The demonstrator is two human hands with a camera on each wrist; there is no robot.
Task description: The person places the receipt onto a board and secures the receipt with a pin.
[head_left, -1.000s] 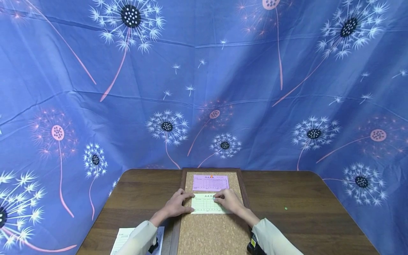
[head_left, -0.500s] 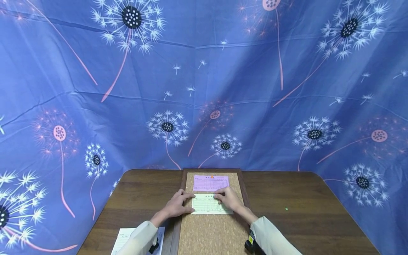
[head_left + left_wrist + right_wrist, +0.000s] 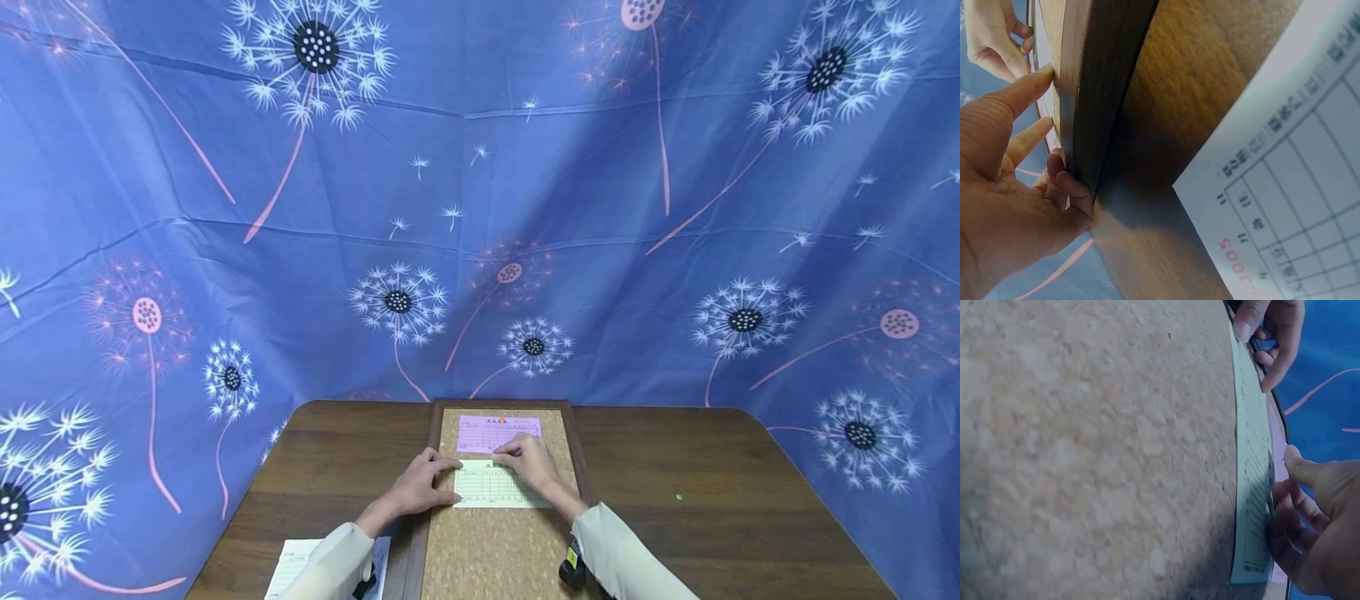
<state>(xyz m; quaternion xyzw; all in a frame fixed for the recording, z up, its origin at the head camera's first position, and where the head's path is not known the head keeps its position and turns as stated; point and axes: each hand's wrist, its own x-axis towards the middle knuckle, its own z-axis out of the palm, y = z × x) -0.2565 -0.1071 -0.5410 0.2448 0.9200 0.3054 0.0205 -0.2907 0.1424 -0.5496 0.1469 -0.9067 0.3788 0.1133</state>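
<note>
A pale green form slip (image 3: 495, 492) lies flat on the corkboard (image 3: 491, 550), just below a pink form slip (image 3: 480, 435) held by an orange push pin (image 3: 502, 420). My left hand (image 3: 417, 485) presses the green slip's left edge, forefinger at the upper corner and thumb at the lower one. At the green slip's top edge, near its middle, my right hand (image 3: 531, 463) pinches a small pale push pin, mostly hidden by the fingertips. In the right wrist view, the right hand (image 3: 1329, 519) has its fingers curled beside the green slip (image 3: 1250, 475).
White printed forms (image 3: 288, 567) lie on the table left of the board, partly under the left sleeve. A small green bit (image 3: 678, 497) sits on the table (image 3: 712, 533) to the right. A wooden frame (image 3: 580, 467) edges the corkboard; a blue dandelion cloth (image 3: 480, 192) hangs behind.
My right hand has shifted slightly left and up along the green slip's top edge, towards its middle. The left hand holds its place on the slip's left edge.
</note>
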